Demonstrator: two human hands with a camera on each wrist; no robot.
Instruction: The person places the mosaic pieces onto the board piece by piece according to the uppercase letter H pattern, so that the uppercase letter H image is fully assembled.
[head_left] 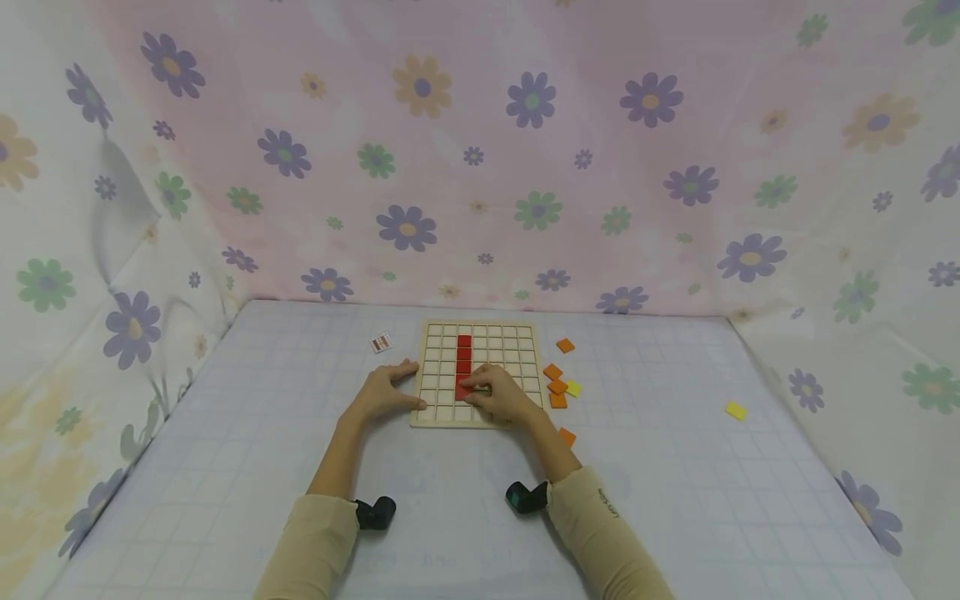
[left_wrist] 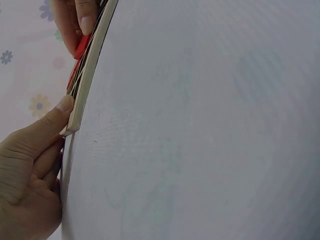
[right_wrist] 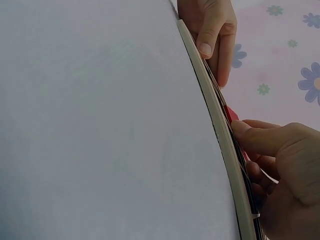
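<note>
A pale wooden grid board [head_left: 444, 413] lies on the table with a column of red tiles [head_left: 464, 354] running down its squares, left of the middle. At the column's near end my right hand [head_left: 504, 397] pinches a red tile [left_wrist: 81, 48] between thumb and fingertips; the tile looks tilted in the left wrist view. My left hand [head_left: 381, 395] rests at the board's left edge, thumb and fingers spread apart. Its thumb [left_wrist: 59, 109] lies on the rim near the front corner. In the right wrist view, the right hand's palm side hides part of the board.
Several orange tiles [head_left: 566, 345] lie along the board's right side, with a yellow tile [head_left: 573, 388] among them. Another yellow tile [head_left: 736, 411] sits far to the right. A small printed card [head_left: 381, 342] is beyond the left hand. Flowered cloth [head_left: 480, 167] surrounds the table.
</note>
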